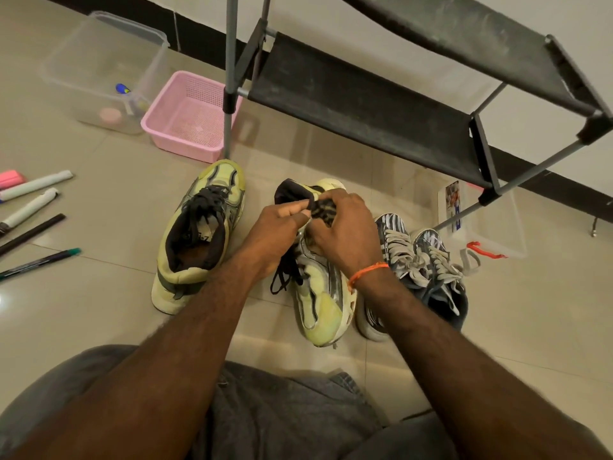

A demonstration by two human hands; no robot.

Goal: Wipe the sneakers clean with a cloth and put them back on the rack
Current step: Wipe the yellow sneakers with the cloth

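Both hands meet over a yellow sneaker [320, 293] just below the shoe rack [365, 104]: left hand [275, 227] and right hand [345, 227] pinch a dark cloth [323, 209]; its mate [199, 234] sits left.

I can make out almost no readable text from here. On the insole of the yellow-green sneaker [199, 234] standing on the left there is a short pale printed mark; I read what looks like a "7" at its end, but the characters before it are too blurred for me to tell. A printed card [452, 207] stands in the clear container on the right under the rack; I see coloured print on it, but no word I can read.
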